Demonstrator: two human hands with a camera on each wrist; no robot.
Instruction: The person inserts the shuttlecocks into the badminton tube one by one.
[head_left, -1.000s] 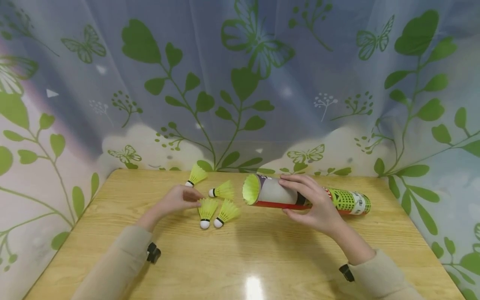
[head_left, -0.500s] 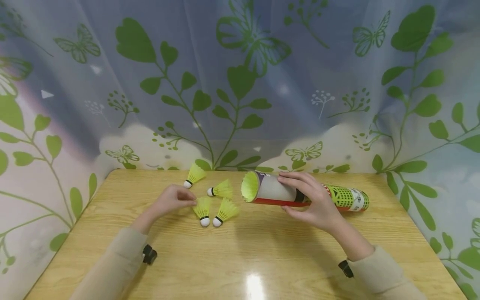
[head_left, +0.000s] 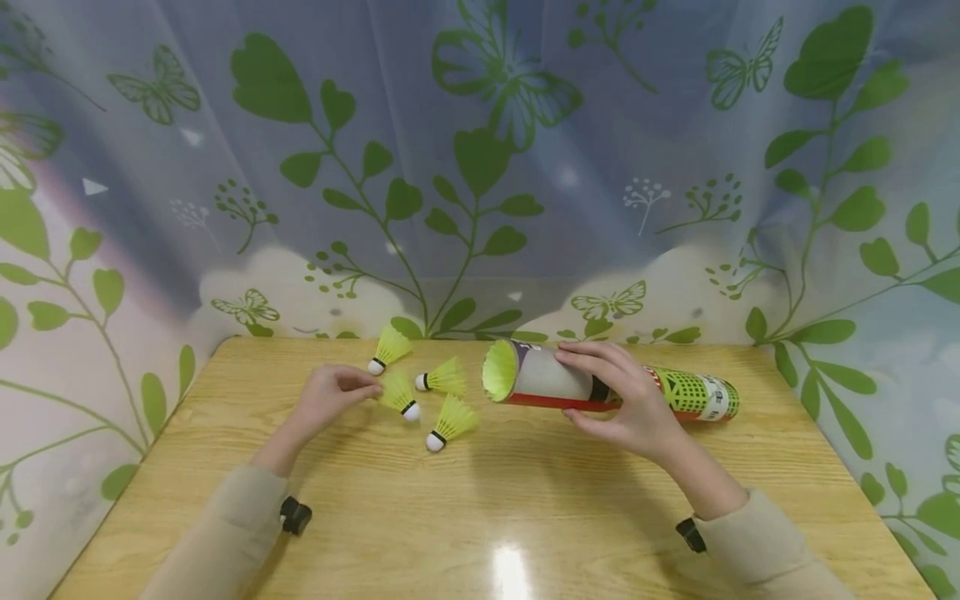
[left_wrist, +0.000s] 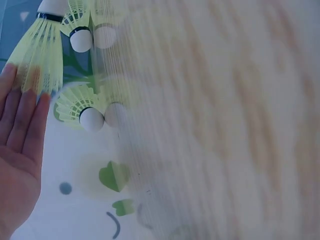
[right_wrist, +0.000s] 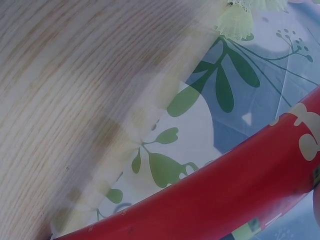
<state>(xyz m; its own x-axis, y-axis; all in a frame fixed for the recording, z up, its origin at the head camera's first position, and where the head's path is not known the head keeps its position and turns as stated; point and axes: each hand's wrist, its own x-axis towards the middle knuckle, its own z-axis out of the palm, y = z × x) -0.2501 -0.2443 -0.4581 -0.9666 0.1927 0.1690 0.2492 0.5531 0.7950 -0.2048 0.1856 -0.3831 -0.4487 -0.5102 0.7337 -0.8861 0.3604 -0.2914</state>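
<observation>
My left hand [head_left: 326, 400] pinches the feather rim of a yellow shuttlecock [head_left: 397, 395], whose white cork tip points right and toward me. In the left wrist view the fingertips [left_wrist: 27, 97] lie against that shuttlecock's skirt. Around it are three more yellow shuttlecocks: one at the back [head_left: 392, 346], one in the middle [head_left: 444, 377], one nearer me [head_left: 452, 421]. My right hand [head_left: 637, 408] grips a shuttlecock tube [head_left: 555, 379] lying sideways, its end facing left. Yellow feathers [head_left: 499, 372] fill that end. The red side of the tube crosses the right wrist view.
All this is on a wooden table [head_left: 420, 517]. A curtain [head_left: 525, 208] printed with leaves and butterflies hangs right behind its back edge and along both sides. Dark wrist devices sit at both cuffs.
My left hand has drawn back left with the shuttlecock, pulling it away from the nearer one and turning its cork more to the right. The right hand and tube have hardly moved.
</observation>
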